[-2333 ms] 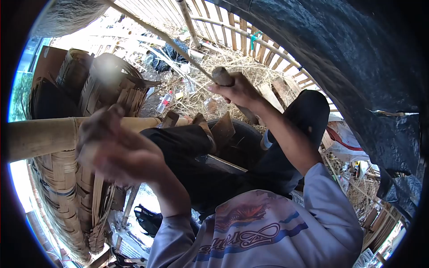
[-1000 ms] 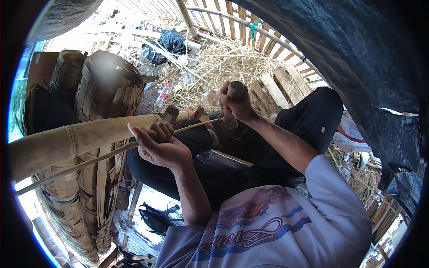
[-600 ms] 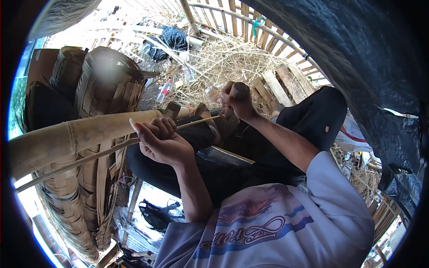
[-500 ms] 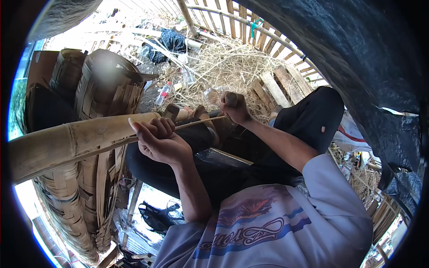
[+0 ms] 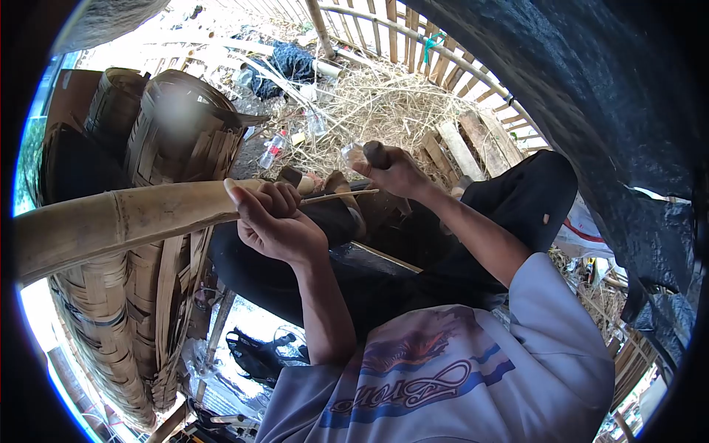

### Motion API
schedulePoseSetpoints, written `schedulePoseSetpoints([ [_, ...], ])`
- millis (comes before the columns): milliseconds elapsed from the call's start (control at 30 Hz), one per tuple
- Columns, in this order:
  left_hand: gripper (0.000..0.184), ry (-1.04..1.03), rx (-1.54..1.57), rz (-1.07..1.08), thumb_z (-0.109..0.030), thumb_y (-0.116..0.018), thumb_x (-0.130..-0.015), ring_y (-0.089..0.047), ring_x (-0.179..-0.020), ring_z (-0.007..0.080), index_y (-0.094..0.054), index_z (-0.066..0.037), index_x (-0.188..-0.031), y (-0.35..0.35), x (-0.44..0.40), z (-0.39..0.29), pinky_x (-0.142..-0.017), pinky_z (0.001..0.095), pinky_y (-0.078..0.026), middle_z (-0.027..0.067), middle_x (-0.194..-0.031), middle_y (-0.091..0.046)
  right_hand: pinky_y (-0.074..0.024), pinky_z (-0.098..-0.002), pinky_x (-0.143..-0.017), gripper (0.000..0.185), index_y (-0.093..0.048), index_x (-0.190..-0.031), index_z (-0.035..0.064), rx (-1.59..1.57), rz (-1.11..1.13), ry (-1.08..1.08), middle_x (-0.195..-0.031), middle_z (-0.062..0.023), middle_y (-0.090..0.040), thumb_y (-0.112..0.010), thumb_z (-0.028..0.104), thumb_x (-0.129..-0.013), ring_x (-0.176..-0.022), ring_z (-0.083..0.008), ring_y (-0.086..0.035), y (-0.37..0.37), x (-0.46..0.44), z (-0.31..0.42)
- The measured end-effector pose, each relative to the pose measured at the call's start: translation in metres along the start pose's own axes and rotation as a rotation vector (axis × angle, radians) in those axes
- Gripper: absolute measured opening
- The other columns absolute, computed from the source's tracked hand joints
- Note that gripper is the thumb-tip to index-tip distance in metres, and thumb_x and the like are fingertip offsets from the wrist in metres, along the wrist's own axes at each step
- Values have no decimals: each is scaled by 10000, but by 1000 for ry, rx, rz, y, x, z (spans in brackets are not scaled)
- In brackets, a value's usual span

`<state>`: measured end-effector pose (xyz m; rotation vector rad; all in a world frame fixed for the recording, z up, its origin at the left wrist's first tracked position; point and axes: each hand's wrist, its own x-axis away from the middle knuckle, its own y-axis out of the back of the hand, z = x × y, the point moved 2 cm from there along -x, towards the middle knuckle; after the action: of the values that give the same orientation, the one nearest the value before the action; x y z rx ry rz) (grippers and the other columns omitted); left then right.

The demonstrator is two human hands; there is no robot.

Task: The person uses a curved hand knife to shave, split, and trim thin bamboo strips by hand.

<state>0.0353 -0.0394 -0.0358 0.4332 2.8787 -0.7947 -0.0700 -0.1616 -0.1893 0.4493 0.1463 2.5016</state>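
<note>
My left hand (image 5: 281, 225) is closed around a thin bamboo strip (image 5: 340, 196), just in front of a thick bamboo pole (image 5: 140, 218). The strip's pale tip points right and ends below my right hand. My right hand (image 5: 395, 173) grips the rounded end of a wooden handle (image 5: 377, 153), held above my crossed legs. The lower part of the tool is hard to make out against the dark space between my knees. The strip's tip and my right hand are apart.
Woven bamboo baskets (image 5: 181, 125) stand at the left. Straw (image 5: 391, 103), a plastic bottle (image 5: 273, 148) and wooden planks (image 5: 461, 151) lie ahead. A slatted bamboo fence (image 5: 443, 55) borders the back. Dark plastic sheeting (image 5: 583, 96) hangs at the right, and a black bag (image 5: 255, 354) lies lower left.
The left hand, at first raised and blurred, now holds the strip beside the pole. Since half a second ago, the right hand has shifted slightly right, and the strip's tip has come free beside it.
</note>
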Motion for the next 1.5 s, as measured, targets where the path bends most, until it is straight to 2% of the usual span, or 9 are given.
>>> schedulePoseSetpoints([
  [100, 499, -9, -3, -2, -287, -459, -967, -143, -442, 51, -227, -146, -549, 0, 2, -1, -436, 250, -143, -50, -467, -202, -474, -336, -584, 445, -610, -766, 69, 307, 34, -50, -594, -46, -582, -654, 512, -786, -551, -160, -566, 9, 9, 3],
  [167, 505, 13, -10, 4, -284, -464, -966, -153, -444, 53, -223, -144, -545, 0, 2, -3, -439, 249, -149, -48, -467, -208, -495, -391, -773, 552, -598, -1070, 175, 560, -57, 228, -842, -143, -651, -613, 623, -749, -796, -270, -642, 9, 6, -24],
  [267, 438, 43, -32, 80, -274, -433, -976, -139, -451, 59, -239, -164, -599, 0, 4, -5, -447, 246, -161, -55, -505, -160, -488, -416, -800, 573, -575, -1145, 228, 726, -15, 98, -896, -131, -652, -607, 635, -743, -859, -262, -642, 14, 21, -26],
  [533, 426, 81, -19, 143, -252, -451, -969, -153, -454, 62, -263, -150, -600, -1, 9, -8, -458, 252, -164, -51, -509, -185, -508, -288, -629, 393, -531, -1185, 132, -122, 374, -93, -870, -59, -655, -609, 323, -850, -767, -144, -640, 18, 18, -70],
  [733, 436, 125, -22, 99, -222, -468, -959, -159, -452, 60, -256, -153, -584, 3, 10, -11, -460, 255, -170, -52, -507, -183, -487, -237, -581, 267, -550, -1138, 147, -231, 563, -626, -821, -1, -620, -474, 264, -911, -759, -96, -622, 37, 35, -28],
  [967, 443, 120, -40, 80, -226, -464, -961, -168, -457, 59, -255, -151, -577, 6, 10, -11, -464, 253, -177, -52, -511, -185, -501, -231, -559, 253, -555, -1084, 113, 32, 598, -481, -773, -38, -621, -577, 179, -841, -741, -112, -643, 25, 33, -75],
  [1167, 443, 126, -44, 48, -233, -456, -964, -172, -464, 63, -255, -149, -578, 6, 7, -12, -468, 253, -183, -51, -517, -182, -540, -281, -495, 328, -486, -1119, 52, -255, 500, -652, -799, -89, -610, -561, 44, -800, -627, -146, -632, 33, 40, -69],
  [1367, 429, 176, -2, 98, -213, -468, -958, -199, -458, 57, -313, -113, -571, 9, 7, -15, -474, 248, -222, -42, -490, -247, -526, -313, -511, 467, -455, -1170, 31, 187, 498, -657, -830, -111, -607, -625, 221, -778, -673, -158, -638, 37, 38, -62],
  [1500, 429, 174, -3, 124, -206, -479, -951, -198, -460, 57, -309, -109, -570, 9, 7, -15, -473, 249, -217, -40, -491, -249, -514, -363, -719, 530, -483, -1174, 62, 651, 530, -348, -908, -150, -625, -660, 291, -730, -833, -252, -633, 42, 28, -69],
])
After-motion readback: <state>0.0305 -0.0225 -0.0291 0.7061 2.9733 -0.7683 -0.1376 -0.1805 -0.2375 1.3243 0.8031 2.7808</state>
